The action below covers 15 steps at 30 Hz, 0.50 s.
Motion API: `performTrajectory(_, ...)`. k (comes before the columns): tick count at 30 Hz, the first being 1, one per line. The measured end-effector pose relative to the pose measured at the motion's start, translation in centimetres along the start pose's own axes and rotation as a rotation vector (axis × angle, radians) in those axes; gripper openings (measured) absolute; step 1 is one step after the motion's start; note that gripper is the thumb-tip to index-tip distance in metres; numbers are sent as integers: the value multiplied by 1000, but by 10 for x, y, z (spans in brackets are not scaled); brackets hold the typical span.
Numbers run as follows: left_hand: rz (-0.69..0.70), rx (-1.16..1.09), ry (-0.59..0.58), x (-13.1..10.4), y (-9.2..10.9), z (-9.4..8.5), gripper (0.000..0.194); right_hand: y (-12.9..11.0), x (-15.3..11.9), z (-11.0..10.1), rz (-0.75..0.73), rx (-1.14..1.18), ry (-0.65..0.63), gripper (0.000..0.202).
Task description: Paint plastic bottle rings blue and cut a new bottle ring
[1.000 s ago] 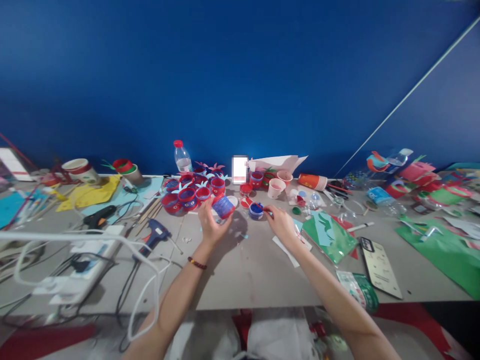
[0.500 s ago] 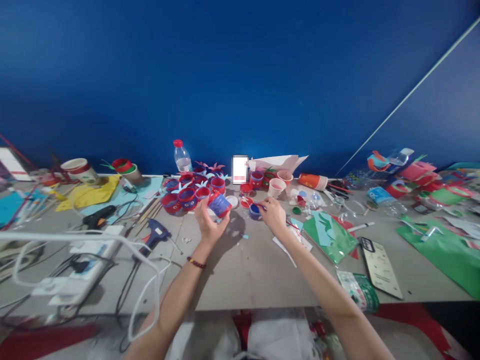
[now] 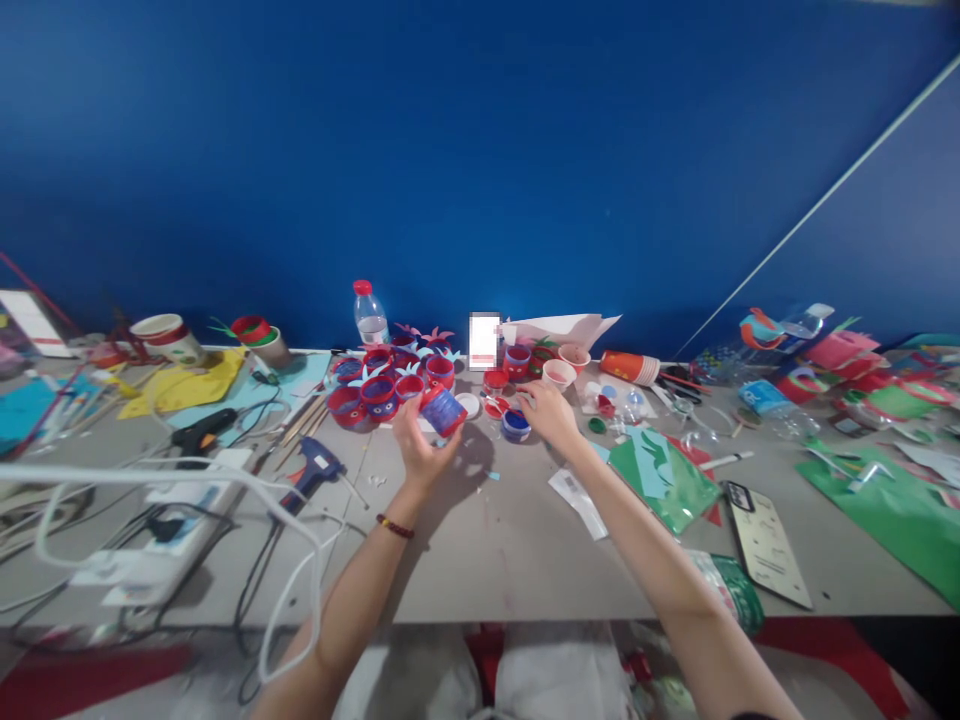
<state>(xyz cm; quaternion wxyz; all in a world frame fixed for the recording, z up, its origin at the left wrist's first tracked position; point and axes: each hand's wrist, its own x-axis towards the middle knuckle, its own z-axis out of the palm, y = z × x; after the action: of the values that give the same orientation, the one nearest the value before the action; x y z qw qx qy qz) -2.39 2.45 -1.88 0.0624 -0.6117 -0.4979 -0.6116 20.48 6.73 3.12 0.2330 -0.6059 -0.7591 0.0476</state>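
My left hand [image 3: 421, 448] is wrapped round a paper cup [image 3: 444, 411] painted blue with red at its ends, held tilted above the table. My right hand [image 3: 553, 415] is just right of and above an open jar of blue paint [image 3: 516, 426]. Its fingers are bent together; what they hold, if anything, is too small to make out. An open red paint lid [image 3: 495, 406] lies behind the blue jar, and a white lid [image 3: 466, 405] lies between the cup and the jars.
Several painted cups with leaf-shaped tops [image 3: 379, 400] stand behind my left hand, near a bottle [image 3: 370, 318]. Glue guns [image 3: 315, 470] and a power strip [image 3: 176, 530] with cables lie left. To the right are white cups [image 3: 559, 374], green sheets [image 3: 664, 480] and a phone [image 3: 766, 545].
My right hand has lifted slightly up and away from the blue paint jar, which now shows more fully. My left hand still holds the cup in nearly the same place.
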Motion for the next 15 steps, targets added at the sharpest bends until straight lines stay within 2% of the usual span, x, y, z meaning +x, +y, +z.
performTrajectory(4, -4, 1, 12, -1, -1, 0, 76, 1, 23, -4, -58, 4, -57, 26)
performTrajectory(6, 9, -1, 49, -1, -2, 0, 77, -6, 35, 0, -175, -15, -168, 32)
performTrajectory(7, 19, -2, 76, -1, -2, -1, 77, -11, 41, 2, -257, -37, -256, 38)
performTrajectory(9, 43, 3, 136, 2, -2, -2, 78, -26, 53, 9, -315, -56, -327, 54)
performTrajectory(11, 58, 15, 175, 6, -3, -4, 79, -42, 65, 16, -345, -224, -428, 64)
performTrajectory(15, 52, 37, 188, 10, -2, -5, 78, -71, 80, 29, -335, -331, -469, 54)
